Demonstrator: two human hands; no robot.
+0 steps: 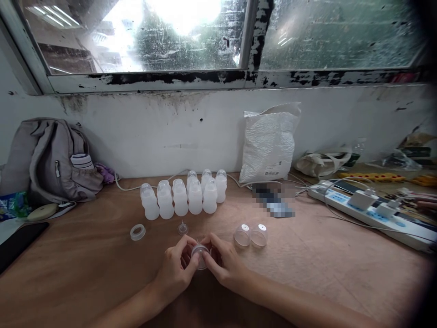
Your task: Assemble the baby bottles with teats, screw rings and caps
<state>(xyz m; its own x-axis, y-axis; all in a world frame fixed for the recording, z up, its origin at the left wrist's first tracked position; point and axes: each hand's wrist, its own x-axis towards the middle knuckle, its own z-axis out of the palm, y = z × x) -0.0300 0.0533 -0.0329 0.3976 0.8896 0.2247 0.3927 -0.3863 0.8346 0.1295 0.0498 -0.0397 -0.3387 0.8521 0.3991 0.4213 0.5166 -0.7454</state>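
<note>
Both hands meet near the table's front middle around a small round translucent piece (pixel 201 256). My left hand (pixel 179 264) pinches its left side and my right hand (pixel 223 262) its right side, thumbs at the near face. Just beyond them a clear nipple (pixel 183 228) stands on the table. A whitish ring (pixel 138 232) lies to the left. Two clear domed caps (pixel 251 236) sit side by side to the right. Several frosted bottles with clear caps (pixel 180 197) stand grouped behind.
A grey backpack (pixel 51 159) is at the left, with a black flat object (pixel 20 246) before it. A silvery bag (pixel 269 146) leans on the wall. Cables and a white power strip (pixel 375 214) lie at the right on the brown table (pixel 307 259).
</note>
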